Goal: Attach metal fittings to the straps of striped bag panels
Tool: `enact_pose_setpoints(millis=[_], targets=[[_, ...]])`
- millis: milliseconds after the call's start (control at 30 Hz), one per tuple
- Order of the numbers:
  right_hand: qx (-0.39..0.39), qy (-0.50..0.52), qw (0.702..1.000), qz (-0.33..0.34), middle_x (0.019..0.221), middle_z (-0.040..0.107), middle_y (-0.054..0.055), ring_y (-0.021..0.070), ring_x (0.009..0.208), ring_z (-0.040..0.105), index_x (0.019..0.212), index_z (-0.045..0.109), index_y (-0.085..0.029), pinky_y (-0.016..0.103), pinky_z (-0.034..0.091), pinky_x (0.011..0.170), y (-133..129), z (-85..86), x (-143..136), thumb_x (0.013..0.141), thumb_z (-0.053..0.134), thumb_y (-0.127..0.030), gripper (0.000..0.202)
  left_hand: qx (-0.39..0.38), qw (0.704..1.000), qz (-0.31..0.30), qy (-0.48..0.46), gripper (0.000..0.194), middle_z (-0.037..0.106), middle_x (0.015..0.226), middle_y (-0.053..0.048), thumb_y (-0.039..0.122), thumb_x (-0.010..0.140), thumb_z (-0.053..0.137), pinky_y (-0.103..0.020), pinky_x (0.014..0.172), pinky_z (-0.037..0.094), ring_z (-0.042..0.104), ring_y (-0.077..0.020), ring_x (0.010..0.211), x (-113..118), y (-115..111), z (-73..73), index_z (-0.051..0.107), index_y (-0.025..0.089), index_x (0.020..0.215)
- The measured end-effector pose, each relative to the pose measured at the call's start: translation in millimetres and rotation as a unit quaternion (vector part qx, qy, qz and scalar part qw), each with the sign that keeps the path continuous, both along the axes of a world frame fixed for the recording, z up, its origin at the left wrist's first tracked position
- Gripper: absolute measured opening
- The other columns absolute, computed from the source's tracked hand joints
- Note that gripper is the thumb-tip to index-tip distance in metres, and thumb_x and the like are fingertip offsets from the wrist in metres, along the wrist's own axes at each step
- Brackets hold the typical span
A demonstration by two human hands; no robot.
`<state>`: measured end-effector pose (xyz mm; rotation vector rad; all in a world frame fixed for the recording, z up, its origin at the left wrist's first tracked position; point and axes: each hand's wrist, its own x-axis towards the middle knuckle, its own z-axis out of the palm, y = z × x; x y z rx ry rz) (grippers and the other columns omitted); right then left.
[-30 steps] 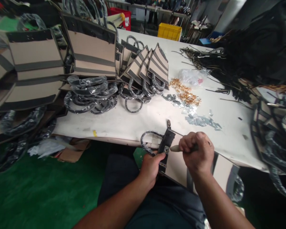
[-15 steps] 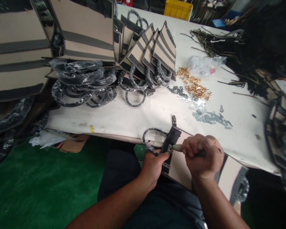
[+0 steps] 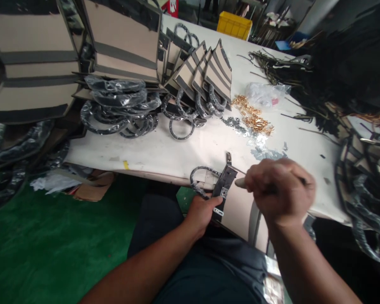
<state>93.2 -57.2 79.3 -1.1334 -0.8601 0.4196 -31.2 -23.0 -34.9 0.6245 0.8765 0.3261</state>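
Note:
A beige bag panel (image 3: 239, 211) with dark strips leans over the table's front edge and my lap. My left hand (image 3: 200, 214) is closed on its black edge band, the thumb beside a small metal plate (image 3: 224, 193). A slotted metal plate (image 3: 218, 211) lies on the band below that thumb. The panel's plastic-wrapped handle (image 3: 194, 181) loops out to the left, and a dark tab (image 3: 229, 157) with a metal fitting sticks up behind. My right hand (image 3: 281, 190), blurred, is clenched around a tool with a pale tapered end (image 3: 240, 182), raised apart from the plate.
Gold metal fittings (image 3: 256, 122) and flat silver plates (image 3: 266, 152) lie scattered on the white table (image 3: 158, 156). Stacked bag panels (image 3: 123, 38) with wrapped handles (image 3: 114, 99) stand at the left. Dark straps (image 3: 272, 63), a clear plastic bag (image 3: 262, 93) and a yellow crate (image 3: 234, 26) are farther back.
My right hand has drawn the tool up and away from the metal plate, to the right. My left hand stays on the panel. The view has shifted slightly.

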Motion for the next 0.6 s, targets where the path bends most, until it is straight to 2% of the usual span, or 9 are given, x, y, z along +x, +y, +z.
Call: enact_pose_setpoints(millis=[67, 200, 300, 433, 600], targets=[[0.017, -0.014, 0.999, -0.029, 0.054, 0.047, -0.004, 0.0147, 0.047, 0.048, 0.065, 0.056, -0.024, 0.03, 0.042, 0.045, -3, -0.1, -6, 0.095, 0.069, -0.028, 0.032, 0.006, 1.0, 0.016, -0.001, 0.024, 0.078, 0.076, -0.009, 0.034, 0.067, 0.083, -0.028, 0.055, 0.051, 0.068, -0.0209, 0.06, 1, 0, 1.4, 0.081, 0.013, 0.08], [-0.092, -0.033, 0.995, -0.021, 0.054, 0.05, -0.003, 0.0129, 0.047, 0.045, 0.063, 0.054, -0.022, 0.028, 0.038, 0.046, 1, -34.1, -11, 0.097, 0.067, -0.033, 0.038, -0.004, 0.999, 0.036, 0.005, 0.021, 0.074, 0.066, -0.006, 0.032, 0.066, 0.084, -0.027, 0.05, 0.047, 0.066, -0.0198, 0.054, 2, 0, 7.6, 0.079, 0.014, 0.077], [-0.088, -0.033, 0.996, -0.002, 0.056, 0.052, -0.003, 0.0128, 0.049, 0.047, 0.064, 0.053, -0.022, 0.027, 0.038, 0.048, 4, -48.6, -7, 0.098, 0.067, -0.036, 0.039, -0.004, 0.999, 0.036, 0.002, 0.021, 0.073, 0.065, -0.006, 0.032, 0.066, 0.085, -0.026, 0.049, 0.045, 0.065, -0.019, 0.053, 1, 0, 10.1, 0.079, 0.014, 0.075], [-0.074, -0.031, 0.997, 0.019, 0.055, 0.05, -0.004, 0.013, 0.047, 0.046, 0.065, 0.052, -0.023, 0.027, 0.038, 0.047, 6, -35.5, -5, 0.098, 0.067, -0.039, 0.04, 0.02, 0.999, 0.038, -0.011, 0.022, 0.075, 0.071, -0.008, 0.033, 0.067, 0.086, -0.027, 0.053, 0.047, 0.066, -0.019, 0.057, 0, -1, 7.5, 0.079, 0.013, 0.075], [-0.222, -0.14, 0.963, 0.064, 0.056, 0.054, -0.002, 0.0132, 0.053, 0.048, 0.062, 0.058, -0.021, 0.026, 0.039, 0.051, 23, -21.2, -14, 0.094, 0.068, -0.04, 0.038, 0.033, 0.998, 0.055, -0.015, 0.015, 0.072, 0.068, -0.005, 0.029, 0.069, 0.082, -0.026, 0.054, 0.045, 0.063, -0.0175, 0.058, 1, -3, 0.7, 0.076, 0.015, 0.07]])
